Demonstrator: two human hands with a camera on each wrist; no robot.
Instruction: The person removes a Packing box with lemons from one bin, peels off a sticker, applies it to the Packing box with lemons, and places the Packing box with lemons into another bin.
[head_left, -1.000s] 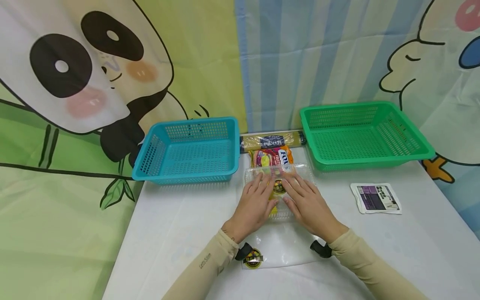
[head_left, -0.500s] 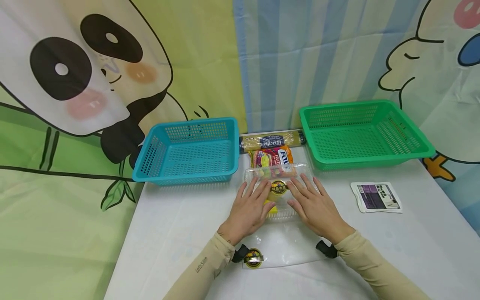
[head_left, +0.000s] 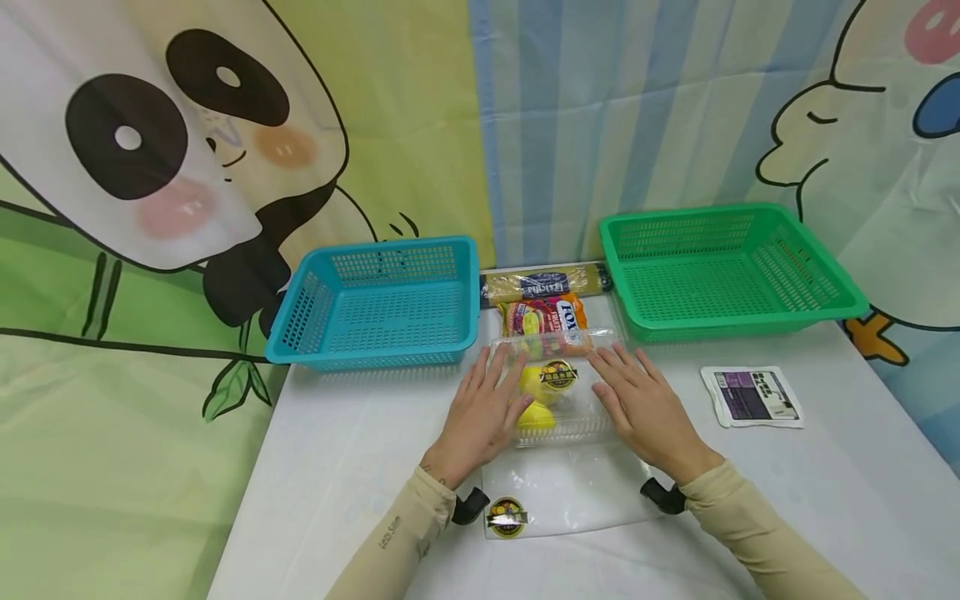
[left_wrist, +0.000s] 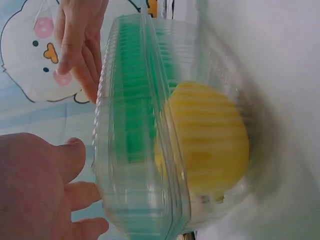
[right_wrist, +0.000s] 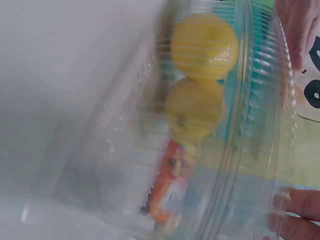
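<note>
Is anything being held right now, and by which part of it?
Nothing is held: left grip and right grip are spread over the clear container, curled round no part of it.

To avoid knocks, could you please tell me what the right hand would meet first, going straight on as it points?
The right hand would probably meet the clear rectangular plastic box first, though height is unclear; beyond lies the red-and-orange plastic packet.
</note>
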